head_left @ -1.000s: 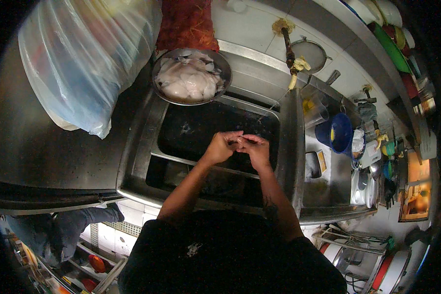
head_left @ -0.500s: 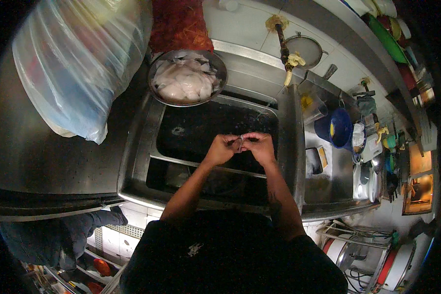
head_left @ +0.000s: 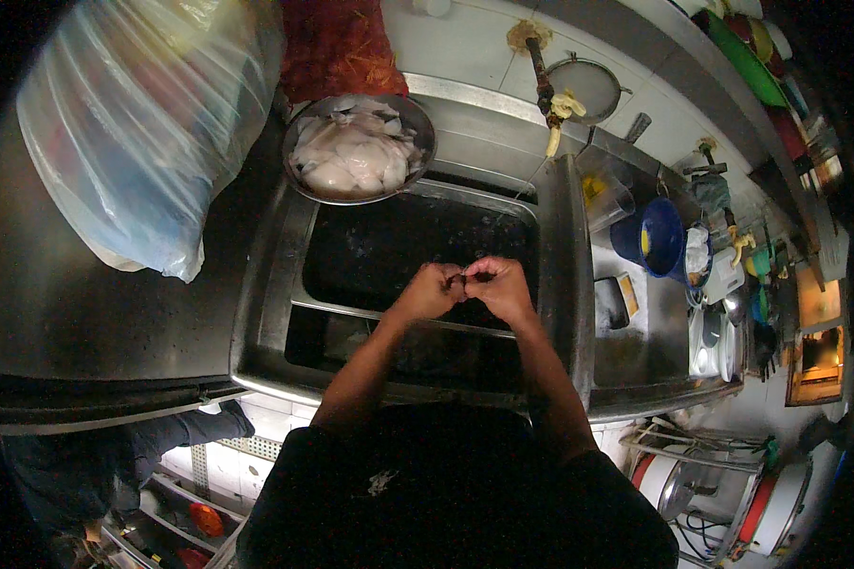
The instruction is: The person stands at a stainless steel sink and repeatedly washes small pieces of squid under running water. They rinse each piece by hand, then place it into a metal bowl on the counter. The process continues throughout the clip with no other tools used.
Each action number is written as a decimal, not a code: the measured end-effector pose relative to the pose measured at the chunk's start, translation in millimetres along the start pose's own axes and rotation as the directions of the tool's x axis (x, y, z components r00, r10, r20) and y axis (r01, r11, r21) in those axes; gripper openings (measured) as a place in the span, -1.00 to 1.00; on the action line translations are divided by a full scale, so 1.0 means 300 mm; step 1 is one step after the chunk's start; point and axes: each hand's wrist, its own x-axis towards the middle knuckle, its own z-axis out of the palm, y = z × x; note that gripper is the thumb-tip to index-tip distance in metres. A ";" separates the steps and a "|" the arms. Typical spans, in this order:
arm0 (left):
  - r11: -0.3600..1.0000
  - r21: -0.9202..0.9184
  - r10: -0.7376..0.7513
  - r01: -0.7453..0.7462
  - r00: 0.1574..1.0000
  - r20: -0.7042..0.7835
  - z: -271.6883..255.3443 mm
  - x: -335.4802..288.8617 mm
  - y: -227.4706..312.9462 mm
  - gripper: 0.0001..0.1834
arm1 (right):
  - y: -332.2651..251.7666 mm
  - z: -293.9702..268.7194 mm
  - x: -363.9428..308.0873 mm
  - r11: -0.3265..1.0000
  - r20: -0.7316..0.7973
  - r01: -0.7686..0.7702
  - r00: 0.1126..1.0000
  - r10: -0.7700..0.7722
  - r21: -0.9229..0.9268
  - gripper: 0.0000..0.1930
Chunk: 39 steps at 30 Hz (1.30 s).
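My left hand (head_left: 432, 291) and my right hand (head_left: 499, 287) meet fingertip to fingertip, both closed in a pinch. Whatever they hold between them is small and mostly covered by the fingers. Below them lies a metal tray (head_left: 351, 311) of dark liquid, set in the stainless steel sink (head_left: 262, 332). At the tray's far left edge stands a round metal bowl (head_left: 351, 201), heaped with wet, whitish pieces of flesh (head_left: 356, 156) that look like cleaned squid.
Left of the sink, a large filled plastic bag (head_left: 152, 152) rests on the steel counter (head_left: 114, 327). A red mesh sack (head_left: 342, 47) is behind the bowl. A tap (head_left: 545, 95) juts from the wall. On the right are a blue bucket (head_left: 647, 242) and a sponge (head_left: 628, 296).
My hands remain together over the tray, with the fingers slightly shifted. The purplish bit that showed between the fingertips is now more hidden. The view has swung slightly.
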 end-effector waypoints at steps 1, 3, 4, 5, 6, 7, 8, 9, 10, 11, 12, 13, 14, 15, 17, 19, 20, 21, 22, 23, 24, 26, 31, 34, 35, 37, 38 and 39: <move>0.994 0.105 0.043 -0.039 0.999 -0.030 0.004 -0.001 -0.005 -0.90 | 0.002 0.004 -0.003 0.999 -0.019 0.014 1.000 -0.015 -0.050 -0.86; 0.959 0.261 0.141 -0.115 0.987 -0.083 0.016 0.005 -0.015 -0.90 | -0.025 0.012 -0.013 0.991 -0.069 0.079 0.994 -0.087 -0.110 -0.84; 0.930 0.338 0.192 -0.148 0.976 -0.103 0.021 0.008 -0.020 -0.90 | -0.034 0.015 -0.015 0.984 -0.092 0.111 0.988 -0.125 -0.141 -0.82; 0.935 0.337 0.156 -0.106 0.980 -0.124 0.025 0.010 -0.021 -0.90 | -0.035 0.014 -0.014 0.979 -0.143 0.106 0.981 -0.132 -0.176 -0.83; 0.940 0.336 0.119 -0.064 0.982 -0.146 0.030 0.011 -0.023 -0.89 | -0.034 0.012 -0.012 0.972 -0.193 0.098 0.971 -0.140 -0.211 -0.83; 0.943 0.333 0.082 -0.021 0.982 -0.168 0.031 0.011 -0.026 -0.88 | -0.031 0.008 -0.011 0.965 -0.242 0.089 0.959 -0.150 -0.245 -0.84; 0.955 0.297 0.078 -0.008 0.972 -0.224 0.028 0.014 -0.031 -0.88 | -0.007 -0.007 -0.009 0.974 -0.279 0.089 0.949 -0.147 -0.210 -0.85; 0.966 0.259 0.071 0.004 0.957 -0.280 0.018 0.014 -0.036 -0.87 | 0.024 -0.031 -0.007 0.980 -0.314 0.091 0.938 -0.143 -0.175 -0.85; 0.975 0.221 0.063 0.014 0.940 -0.336 0.007 0.015 -0.041 -0.86 | 0.054 -0.057 -0.008 0.986 -0.349 0.094 0.927 -0.138 -0.140 -0.86; 0.997 0.071 0.017 0.009 0.933 -0.360 -0.013 0.012 -0.053 -0.85 | 0.047 -0.073 -0.011 0.996 -0.368 0.054 0.927 -0.077 -0.073 -0.86; 0.997 -0.082 -0.030 0.000 0.927 -0.374 -0.037 0.012 -0.063 -0.84 | 0.024 -0.092 -0.020 1.000 -0.386 0.012 0.922 -0.014 -0.007 -0.87; 0.973 -0.233 -0.079 -0.012 0.921 -0.380 -0.059 0.014 -0.071 -0.83 | 0.001 -0.107 -0.030 0.998 -0.400 -0.028 0.915 0.050 0.060 -0.87; 0.984 -0.172 -0.039 -0.043 0.894 -0.447 -0.077 0.020 -0.064 -0.81 | -0.018 -0.119 -0.044 0.992 -0.393 -0.091 0.912 0.120 0.092 -0.88; 0.943 -0.333 -0.126 -0.026 0.895 -0.427 -0.091 0.022 -0.055 -0.80 | -0.012 -0.130 -0.062 0.990 -0.330 -0.130 0.934 0.139 0.050 -0.88; 0.784 -0.620 -0.284 0.008 0.894 -0.347 -0.120 0.027 -0.034 -0.79 | 0.010 -0.156 -0.114 0.980 -0.203 -0.194 0.962 0.182 -0.040 -0.87; 0.606 -0.795 -0.299 -0.023 0.920 -0.255 -0.142 0.038 -0.068 -0.78 | 0.043 -0.144 -0.167 0.979 -0.034 -0.200 0.979 0.202 0.048 -0.84; 0.539 -0.842 -0.299 -0.022 0.930 -0.216 -0.153 0.032 -0.036 -0.80 | 0.005 -0.117 -0.200 0.976 -0.010 -0.219 0.976 0.219 0.010 -0.83; 0.468 -0.883 -0.295 -0.018 0.939 -0.176 -0.157 0.031 -0.018 -0.81 | -0.014 -0.103 -0.215 0.971 0.012 -0.236 0.972 0.237 -0.028 -0.83; 0.505 -0.863 -0.305 -0.008 0.934 -0.187 -0.155 0.036 -0.020 -0.83 | 0.000 -0.106 -0.212 0.961 0.138 -0.207 0.962 0.234 -0.184 -0.82; 0.545 -0.839 -0.312 0.009 0.930 -0.193 -0.153 0.043 -0.021 -0.84 | 0.026 -0.086 -0.217 0.961 0.242 -0.121 0.953 0.182 -0.249 -0.81; 0.580 -0.814 -0.320 0.028 0.927 -0.196 -0.151 0.053 -0.024 -0.85 | 0.082 -0.053 -0.216 0.950 0.342 -0.032 0.929 0.142 -0.309 -0.80; 0.727 -0.684 -0.309 0.063 0.919 -0.244 -0.185 0.082 -0.033 -0.86 | 0.171 0.020 -0.219 0.921 0.523 0.139 0.848 0.079 -0.364 -0.78; 0.610 -0.791 -0.319 0.050 0.929 -0.187 -0.371 0.197 0.052 -0.84 | 0.223 0.153 -0.265 0.854 0.555 0.210 0.825 0.107 -0.476 -0.67; 0.709 -0.694 -0.327 0.126 0.931 -0.165 -0.372 0.210 0.140 -0.84 | 0.244 0.178 -0.238 0.722 0.501 0.186 0.829 0.249 -0.667 -0.61; 0.754 -0.639 -0.308 0.154 0.942 -0.136 -0.357 0.209 0.147 -0.83 | 0.165 0.165 -0.217 0.928 0.329 0.002 0.935 0.131 -0.373 -0.59; 0.829 -0.518 -0.282 0.212 0.957 -0.060 -0.309 0.193 0.155 -0.82 | 0.017 0.135 -0.126 0.990 -0.045 -0.020 0.999 0.027 0.142 -0.54; 0.880 -0.434 -0.202 0.194 0.979 0.028 -0.286 0.182 0.147 -0.81 | -0.018 0.125 -0.074 0.965 -0.200 0.073 0.979 -0.022 0.251 -0.50; 0.951 -0.268 -0.131 0.154 0.986 0.100 -0.256 0.174 0.189 -0.81 | -0.075 0.107 -0.031 0.936 -0.218 0.120 0.975 -0.048 0.330 -0.58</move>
